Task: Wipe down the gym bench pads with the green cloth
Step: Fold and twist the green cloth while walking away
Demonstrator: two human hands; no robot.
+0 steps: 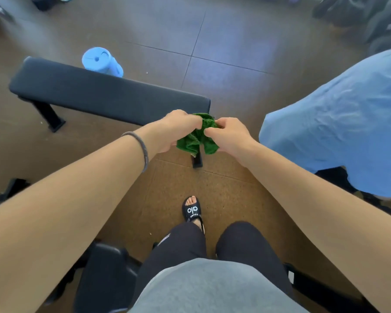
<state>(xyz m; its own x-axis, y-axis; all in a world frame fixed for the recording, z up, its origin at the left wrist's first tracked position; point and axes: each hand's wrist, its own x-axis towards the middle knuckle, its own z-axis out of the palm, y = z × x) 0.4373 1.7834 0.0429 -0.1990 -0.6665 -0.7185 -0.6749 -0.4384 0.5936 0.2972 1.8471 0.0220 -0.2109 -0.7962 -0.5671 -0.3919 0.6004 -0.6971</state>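
1. Brown floor tiles (224,30) are seen across the background, crossed by dark seams, with cork-coloured flooring nearer the person.
2. One flat black bench pad (104,96) is seen at ten o'clock from the picture's centre, and one more dark pad (104,267) at seven o'clock, near the bottom edge.
3. One green cloth (198,137) is held bunched in the air at the centre, just in front of the near end of the flat pad.
4. The cloth is pinched by the fingers of the left hand (174,129) and the right hand (229,134), one at each side.
5. One blue cylinder (102,62) is seen on the floor at eleven o'clock, behind the pad.
6. One light blue sheet (339,123) is draped at three o'clock.
7. One black sandal (192,210) is worn, and "alo" is read on its strap.
8. One grey band (142,147) is worn on the left wrist.
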